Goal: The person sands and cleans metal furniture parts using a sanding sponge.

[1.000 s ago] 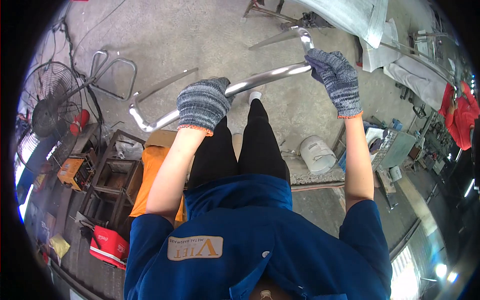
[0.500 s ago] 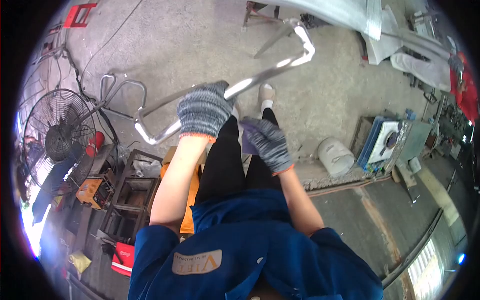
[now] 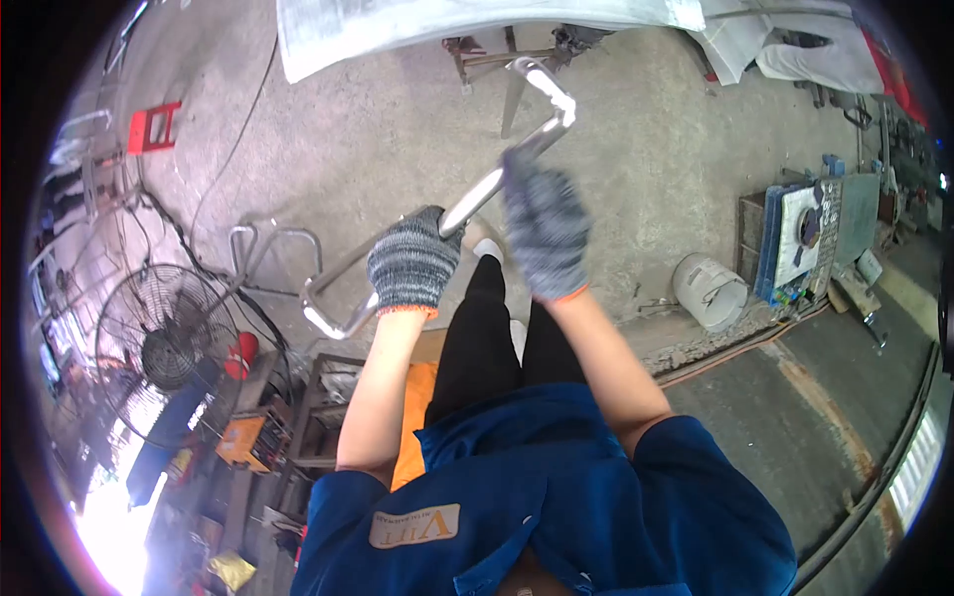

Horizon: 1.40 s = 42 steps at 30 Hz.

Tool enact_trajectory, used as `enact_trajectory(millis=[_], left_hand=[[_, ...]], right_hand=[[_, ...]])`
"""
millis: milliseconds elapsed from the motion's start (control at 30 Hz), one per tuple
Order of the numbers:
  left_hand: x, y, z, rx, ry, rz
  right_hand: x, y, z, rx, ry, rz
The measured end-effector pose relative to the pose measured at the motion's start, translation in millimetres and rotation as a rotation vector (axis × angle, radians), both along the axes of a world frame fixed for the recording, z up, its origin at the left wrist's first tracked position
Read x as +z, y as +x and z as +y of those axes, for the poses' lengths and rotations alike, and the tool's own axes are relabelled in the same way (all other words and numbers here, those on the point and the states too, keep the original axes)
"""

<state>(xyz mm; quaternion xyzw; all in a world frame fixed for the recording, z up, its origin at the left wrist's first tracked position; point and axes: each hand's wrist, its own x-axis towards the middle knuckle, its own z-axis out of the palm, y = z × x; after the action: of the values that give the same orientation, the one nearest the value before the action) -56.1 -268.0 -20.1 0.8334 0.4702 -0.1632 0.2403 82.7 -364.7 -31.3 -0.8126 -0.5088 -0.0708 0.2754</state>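
A shiny bent metal tube frame [image 3: 477,198] slants across in front of me, with crooked ends at upper right and lower left. My left hand [image 3: 415,260], in a grey striped knit glove, is wrapped round its middle. My right hand [image 3: 547,230], gloved alike and smeared by motion, is closed at the tube farther up, its fingertips against the metal. A dark purple pad [image 3: 514,164] shows at those fingertips, mostly hidden by the hand; its material I cannot tell.
A large fan [image 3: 169,353] and bent tubes [image 3: 273,248] stand at left. At right are a white bucket [image 3: 712,292] and stacked panels [image 3: 797,238]. A red stool [image 3: 155,128] is at far left; pale sheeting [image 3: 477,22] spans the top. Cables cross the floor.
My right hand has moved up from beside my legs to the tube, with the purple pad. My left hand keeps its grip; the view has shifted, and the tube sits slightly steeper.
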Motion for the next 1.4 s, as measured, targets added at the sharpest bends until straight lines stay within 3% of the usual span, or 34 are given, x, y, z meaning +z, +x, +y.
enact_trajectory(millis=[67,133,167,200,267,333,367,400,467,533,567,667,733,867,900,1000,1067,1133,1200,1333,1367,1400], left_hand=[[4,1,2,0.005,-0.001,-0.030],[-2,-2,1,-0.023,0.033,-0.054],[-5,-5,0,-0.019,0.052,-0.067],[-2,-3,1,-0.044,0.051,-0.064],[10,4,1,-0.025,0.044,-0.019],[8,3,2,-0.042,0.061,0.000],[3,-1,2,-0.047,0.066,-0.032],[4,-1,2,-0.052,0.066,-0.060],[4,2,3,-0.041,0.055,-0.070],[9,4,2,-0.018,0.043,-0.023],[9,3,2,-0.020,0.056,-0.001],[13,8,3,0.011,0.000,0.058],[4,-2,2,-0.048,0.073,-0.038],[8,4,0,-0.019,0.029,0.014],[11,5,0,-0.013,0.039,0.009],[10,5,3,0.005,0.055,0.016],[-1,-7,3,-0.063,0.087,-0.071],[-1,-1,4,-0.067,0.097,-0.042],[14,7,0,-0.017,0.064,-0.005],[9,5,2,-0.010,0.056,0.035],[3,0,3,-0.025,0.076,0.004],[4,0,3,-0.027,0.076,0.007]], right_hand=[[-10,-33,-2,-0.053,0.093,0.275],[-4,-11,0,-0.012,0.073,0.250],[-7,9,1,-0.044,-0.036,0.061],[3,29,8,-0.129,0.080,0.210],[-3,31,14,-0.144,0.135,0.249],[-20,-8,12,-0.072,0.253,0.140],[-2,-31,6,-0.060,0.042,0.385],[7,-45,2,-0.063,-0.086,0.454],[1,-26,3,-0.023,0.094,0.402],[-26,20,8,-0.055,0.177,0.110],[-11,25,12,-0.159,0.116,0.409],[-10,-15,15,-0.138,0.220,0.409],[-4,-50,5,-0.147,0.054,0.548],[-21,13,7,-0.073,0.303,0.311],[-19,20,12,-0.190,0.221,0.439],[-17,-18,16,-0.158,0.321,0.330],[-22,-68,0,-0.107,-0.033,0.554],[5,-35,1,-0.052,0.141,0.509],[-15,7,7,-0.085,0.278,0.390],[-14,-15,14,-0.147,0.147,0.410],[-26,-42,14,-0.148,0.292,0.502],[-3,-49,5,-0.166,0.044,0.534]])
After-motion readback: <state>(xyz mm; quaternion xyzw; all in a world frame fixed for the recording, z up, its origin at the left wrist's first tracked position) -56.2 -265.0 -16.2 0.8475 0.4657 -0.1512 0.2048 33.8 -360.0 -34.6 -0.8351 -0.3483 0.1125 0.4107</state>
